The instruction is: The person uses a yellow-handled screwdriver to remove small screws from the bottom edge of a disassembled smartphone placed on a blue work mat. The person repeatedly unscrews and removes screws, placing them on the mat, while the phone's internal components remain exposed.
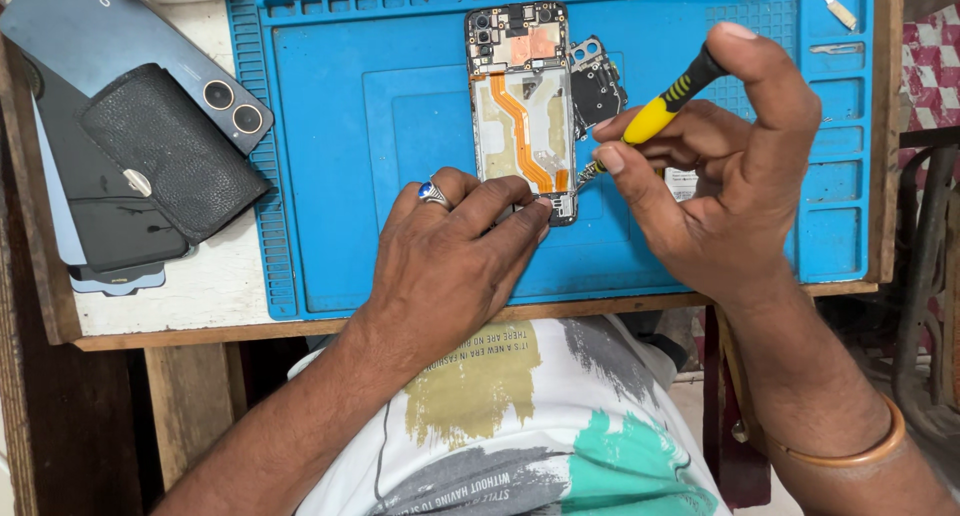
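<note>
On blue mat (330,126), opened phone (522,111) lies lengthwise away; left hand (455,261) pins it, right hand (720,176) grip seemingly clamps screwdriver (665,106).

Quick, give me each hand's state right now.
Left hand: fingers pressed on the lower end of the opened phone, gripping nothing.
Right hand: closed on the yellow-and-black screwdriver.
</note>
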The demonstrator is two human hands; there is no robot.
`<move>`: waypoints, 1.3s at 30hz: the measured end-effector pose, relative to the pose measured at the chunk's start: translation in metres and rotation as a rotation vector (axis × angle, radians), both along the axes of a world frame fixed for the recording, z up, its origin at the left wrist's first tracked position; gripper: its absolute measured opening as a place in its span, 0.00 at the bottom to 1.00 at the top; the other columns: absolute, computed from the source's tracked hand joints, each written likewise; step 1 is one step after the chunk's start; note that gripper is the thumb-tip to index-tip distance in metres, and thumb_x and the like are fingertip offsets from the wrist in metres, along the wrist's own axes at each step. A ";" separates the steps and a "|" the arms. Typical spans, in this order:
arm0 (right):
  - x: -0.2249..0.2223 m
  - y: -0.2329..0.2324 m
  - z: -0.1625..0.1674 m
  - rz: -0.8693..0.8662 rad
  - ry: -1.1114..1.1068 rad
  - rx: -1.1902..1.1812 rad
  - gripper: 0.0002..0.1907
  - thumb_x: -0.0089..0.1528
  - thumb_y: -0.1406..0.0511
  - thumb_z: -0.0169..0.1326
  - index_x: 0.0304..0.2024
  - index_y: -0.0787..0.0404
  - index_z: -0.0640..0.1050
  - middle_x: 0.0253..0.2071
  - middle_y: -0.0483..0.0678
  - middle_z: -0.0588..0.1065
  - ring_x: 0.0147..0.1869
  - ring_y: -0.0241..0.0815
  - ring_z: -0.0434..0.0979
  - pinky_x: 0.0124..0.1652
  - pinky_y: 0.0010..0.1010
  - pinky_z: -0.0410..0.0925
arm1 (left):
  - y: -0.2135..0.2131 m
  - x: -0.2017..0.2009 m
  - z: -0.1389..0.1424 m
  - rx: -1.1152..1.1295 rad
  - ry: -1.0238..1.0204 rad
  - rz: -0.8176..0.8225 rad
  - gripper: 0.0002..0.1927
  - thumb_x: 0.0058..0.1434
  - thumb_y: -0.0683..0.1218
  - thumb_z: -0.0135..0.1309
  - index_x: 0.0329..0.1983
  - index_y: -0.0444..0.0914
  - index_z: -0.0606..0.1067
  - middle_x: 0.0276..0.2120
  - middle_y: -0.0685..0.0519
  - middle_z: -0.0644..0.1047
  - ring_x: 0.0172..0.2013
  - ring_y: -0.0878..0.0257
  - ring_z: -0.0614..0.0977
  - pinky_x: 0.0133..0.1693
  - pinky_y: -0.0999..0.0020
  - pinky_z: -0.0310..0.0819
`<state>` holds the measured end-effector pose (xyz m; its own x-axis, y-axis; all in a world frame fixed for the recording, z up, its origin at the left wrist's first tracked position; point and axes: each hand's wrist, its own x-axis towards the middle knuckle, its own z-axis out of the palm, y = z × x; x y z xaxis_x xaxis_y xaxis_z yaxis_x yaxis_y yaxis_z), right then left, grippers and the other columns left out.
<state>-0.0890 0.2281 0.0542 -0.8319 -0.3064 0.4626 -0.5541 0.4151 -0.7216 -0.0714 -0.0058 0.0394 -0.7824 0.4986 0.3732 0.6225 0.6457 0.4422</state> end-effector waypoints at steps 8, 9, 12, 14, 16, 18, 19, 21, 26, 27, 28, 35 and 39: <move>-0.002 -0.004 0.004 -0.012 0.016 0.019 0.42 0.70 0.81 0.59 0.73 0.57 0.47 0.55 0.58 0.71 0.53 0.45 0.83 0.47 0.25 0.81 | 0.001 0.001 0.000 -0.054 0.003 0.005 0.10 0.65 0.50 0.62 0.47 0.44 0.83 0.49 0.59 0.79 0.41 0.63 0.76 0.38 0.61 0.62; -0.002 -0.004 0.004 -0.010 0.031 0.028 0.42 0.70 0.81 0.59 0.72 0.58 0.47 0.55 0.58 0.70 0.53 0.45 0.83 0.47 0.25 0.81 | 0.001 0.001 0.000 -0.057 0.004 0.005 0.09 0.65 0.50 0.62 0.46 0.44 0.83 0.49 0.59 0.79 0.41 0.63 0.76 0.38 0.61 0.62; -0.002 -0.003 0.002 -0.015 0.038 0.038 0.42 0.70 0.81 0.59 0.72 0.58 0.47 0.55 0.59 0.70 0.53 0.45 0.83 0.47 0.25 0.82 | 0.002 0.001 -0.002 -0.056 0.004 0.004 0.09 0.65 0.50 0.62 0.46 0.44 0.83 0.49 0.59 0.79 0.41 0.62 0.76 0.38 0.61 0.62; -0.002 -0.002 0.001 -0.018 0.037 0.038 0.42 0.70 0.81 0.59 0.72 0.58 0.47 0.54 0.59 0.72 0.53 0.45 0.84 0.47 0.25 0.82 | 0.002 0.002 -0.002 -0.047 0.003 0.005 0.09 0.65 0.50 0.62 0.46 0.44 0.83 0.49 0.59 0.79 0.41 0.62 0.76 0.39 0.61 0.62; -0.002 -0.001 0.001 -0.014 0.039 0.037 0.42 0.70 0.80 0.59 0.72 0.58 0.47 0.52 0.59 0.74 0.53 0.45 0.83 0.47 0.25 0.81 | 0.003 0.001 -0.002 -0.045 -0.006 0.005 0.09 0.65 0.50 0.63 0.47 0.44 0.83 0.49 0.60 0.79 0.41 0.62 0.76 0.38 0.62 0.61; -0.002 0.000 0.001 -0.005 0.036 0.033 0.41 0.71 0.80 0.59 0.72 0.57 0.47 0.49 0.58 0.76 0.52 0.45 0.84 0.47 0.25 0.81 | 0.004 0.001 -0.002 -0.041 -0.008 0.004 0.09 0.65 0.50 0.63 0.47 0.44 0.83 0.49 0.60 0.79 0.40 0.62 0.76 0.38 0.62 0.61; -0.002 0.000 0.000 -0.004 0.039 0.036 0.41 0.71 0.80 0.59 0.72 0.57 0.47 0.49 0.58 0.77 0.52 0.45 0.84 0.47 0.26 0.81 | 0.004 0.001 -0.002 -0.038 -0.006 0.005 0.10 0.64 0.50 0.63 0.46 0.45 0.83 0.49 0.60 0.79 0.40 0.62 0.76 0.38 0.61 0.61; -0.002 -0.001 0.000 -0.007 0.051 0.046 0.41 0.71 0.80 0.59 0.72 0.58 0.48 0.48 0.59 0.77 0.52 0.46 0.85 0.48 0.27 0.82 | 0.004 0.000 -0.002 -0.033 -0.004 0.005 0.10 0.64 0.50 0.63 0.47 0.45 0.83 0.49 0.60 0.79 0.40 0.62 0.76 0.38 0.61 0.61; -0.001 -0.002 0.000 0.000 0.063 0.052 0.40 0.71 0.80 0.60 0.72 0.59 0.49 0.47 0.59 0.78 0.52 0.46 0.85 0.49 0.28 0.82 | 0.003 0.001 -0.003 -0.013 0.001 0.004 0.09 0.65 0.49 0.63 0.47 0.45 0.83 0.49 0.60 0.79 0.41 0.62 0.76 0.39 0.61 0.62; -0.002 -0.002 0.000 0.003 0.074 0.056 0.40 0.71 0.80 0.60 0.72 0.59 0.49 0.47 0.59 0.78 0.52 0.46 0.85 0.49 0.28 0.82 | 0.003 0.001 -0.002 -0.011 -0.002 0.004 0.09 0.65 0.49 0.63 0.47 0.45 0.83 0.49 0.60 0.79 0.41 0.62 0.76 0.39 0.61 0.62; -0.002 -0.001 0.000 0.005 0.079 0.057 0.40 0.70 0.80 0.60 0.72 0.59 0.49 0.47 0.59 0.78 0.52 0.46 0.85 0.49 0.28 0.82 | 0.003 0.001 -0.002 -0.010 -0.004 0.004 0.09 0.65 0.49 0.63 0.47 0.45 0.83 0.49 0.60 0.79 0.41 0.62 0.76 0.39 0.61 0.62; -0.003 -0.001 0.000 0.012 0.073 0.056 0.39 0.70 0.79 0.60 0.72 0.59 0.49 0.47 0.59 0.78 0.52 0.46 0.85 0.50 0.28 0.82 | 0.003 0.001 -0.002 -0.008 -0.016 0.005 0.09 0.64 0.49 0.64 0.46 0.44 0.83 0.48 0.60 0.79 0.40 0.62 0.76 0.38 0.61 0.61; -0.002 0.000 0.003 0.019 0.034 0.050 0.40 0.70 0.79 0.60 0.72 0.58 0.49 0.47 0.59 0.79 0.52 0.46 0.85 0.50 0.28 0.81 | 0.004 0.000 -0.003 -0.004 -0.017 0.001 0.09 0.64 0.49 0.64 0.46 0.44 0.83 0.48 0.60 0.79 0.40 0.62 0.76 0.37 0.62 0.61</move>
